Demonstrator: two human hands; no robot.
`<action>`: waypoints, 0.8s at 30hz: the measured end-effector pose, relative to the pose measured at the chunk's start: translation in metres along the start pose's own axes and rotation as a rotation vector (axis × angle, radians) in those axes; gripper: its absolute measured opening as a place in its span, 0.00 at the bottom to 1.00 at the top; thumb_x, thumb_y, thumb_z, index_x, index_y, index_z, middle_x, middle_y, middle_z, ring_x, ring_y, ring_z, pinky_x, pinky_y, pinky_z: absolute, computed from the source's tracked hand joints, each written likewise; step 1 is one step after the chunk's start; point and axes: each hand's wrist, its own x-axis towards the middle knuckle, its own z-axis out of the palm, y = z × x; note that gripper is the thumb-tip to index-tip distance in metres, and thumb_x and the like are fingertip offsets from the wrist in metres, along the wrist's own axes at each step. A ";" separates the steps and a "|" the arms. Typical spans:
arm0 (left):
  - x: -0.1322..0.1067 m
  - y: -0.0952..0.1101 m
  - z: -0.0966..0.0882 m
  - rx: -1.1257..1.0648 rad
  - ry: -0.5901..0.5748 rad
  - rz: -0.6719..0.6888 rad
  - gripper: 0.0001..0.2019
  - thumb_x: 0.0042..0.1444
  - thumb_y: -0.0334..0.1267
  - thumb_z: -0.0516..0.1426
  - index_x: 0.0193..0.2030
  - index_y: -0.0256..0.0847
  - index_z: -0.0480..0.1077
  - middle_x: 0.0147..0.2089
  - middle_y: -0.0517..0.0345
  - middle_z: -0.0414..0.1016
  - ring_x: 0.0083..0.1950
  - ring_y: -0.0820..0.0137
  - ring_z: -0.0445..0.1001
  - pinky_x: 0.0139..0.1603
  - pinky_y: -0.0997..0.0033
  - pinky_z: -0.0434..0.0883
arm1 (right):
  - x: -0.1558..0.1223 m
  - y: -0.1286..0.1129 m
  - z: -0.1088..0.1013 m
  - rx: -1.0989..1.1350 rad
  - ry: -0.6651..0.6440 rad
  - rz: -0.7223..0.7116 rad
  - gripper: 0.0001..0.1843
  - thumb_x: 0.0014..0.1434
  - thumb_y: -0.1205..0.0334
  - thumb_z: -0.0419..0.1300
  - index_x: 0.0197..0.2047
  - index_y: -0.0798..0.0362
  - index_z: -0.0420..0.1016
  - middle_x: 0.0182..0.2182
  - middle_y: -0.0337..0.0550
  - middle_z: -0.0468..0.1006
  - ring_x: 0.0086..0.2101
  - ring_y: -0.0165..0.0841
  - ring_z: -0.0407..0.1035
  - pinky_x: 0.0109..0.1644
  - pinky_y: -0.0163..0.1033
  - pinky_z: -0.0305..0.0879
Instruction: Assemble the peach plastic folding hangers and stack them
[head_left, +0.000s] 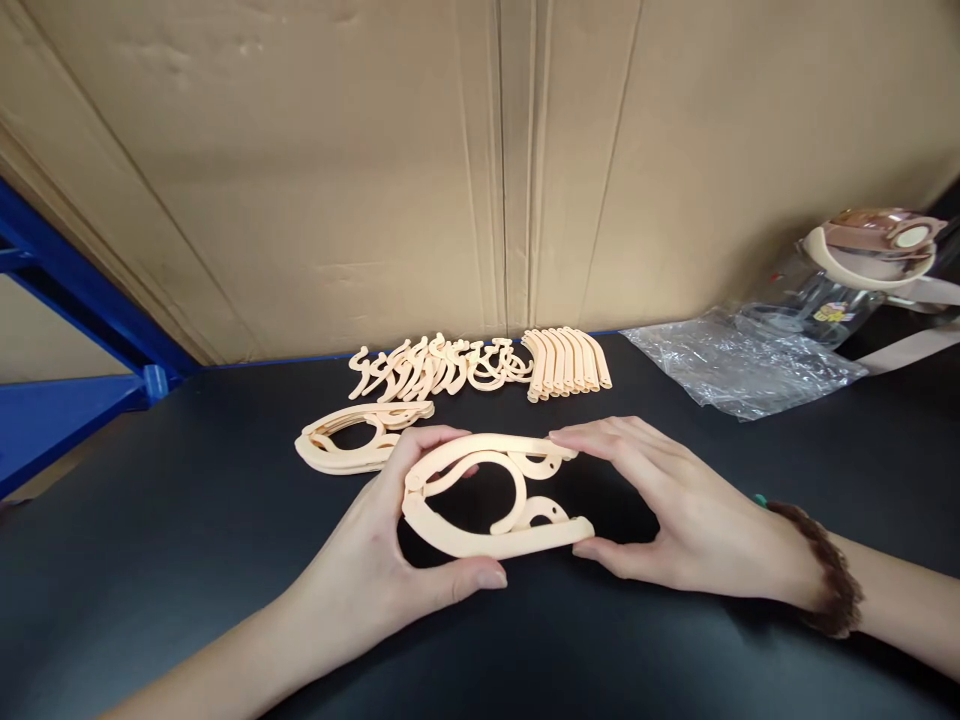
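Observation:
Between my two hands is a cream plastic folding hanger [480, 545], its two arms folded in around the curved hook. My left hand [390, 540] wraps its jointed end, thumb below and fingers behind. At the free arm ends, my right hand [660, 500] grips with fingertips on the upper arm and thumb at the lower one. Just behind my left hand, more folded hangers [319, 460] lie stacked on the black table [187, 560]. Farther back are a row of loose hook pieces [420, 368] and a neat row of curved arm pieces [566, 362].
A crumpled clear plastic bag [739, 365] lies at the back right. Beside it, a clear bottle with a pinkish lid [847, 265] lies tilted with its strap. Cardboard [337, 180] stands along the back edge, and a blue metal frame [82, 290] rises at left.

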 end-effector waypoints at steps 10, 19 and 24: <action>0.001 -0.004 -0.002 0.386 -0.081 0.120 0.35 0.45 0.52 0.67 0.57 0.51 0.57 0.48 0.59 0.70 0.48 0.60 0.72 0.47 0.60 0.71 | 0.000 0.000 -0.002 0.013 0.035 -0.117 0.28 0.53 0.64 0.63 0.56 0.55 0.62 0.51 0.48 0.73 0.53 0.36 0.65 0.57 0.41 0.61; -0.006 -0.001 0.006 0.633 -0.091 0.316 0.37 0.51 0.44 0.62 0.65 0.45 0.50 0.55 0.50 0.68 0.53 0.59 0.70 0.52 0.60 0.70 | -0.006 -0.017 0.000 0.258 0.007 0.121 0.38 0.53 0.61 0.67 0.62 0.47 0.53 0.52 0.44 0.72 0.52 0.35 0.67 0.55 0.40 0.63; -0.009 0.002 0.007 0.700 -0.036 0.389 0.38 0.54 0.44 0.60 0.67 0.40 0.47 0.60 0.48 0.66 0.58 0.59 0.67 0.56 0.62 0.67 | 0.000 -0.018 0.000 0.691 -0.220 0.489 0.10 0.59 0.55 0.62 0.40 0.51 0.72 0.30 0.36 0.75 0.30 0.28 0.68 0.34 0.32 0.64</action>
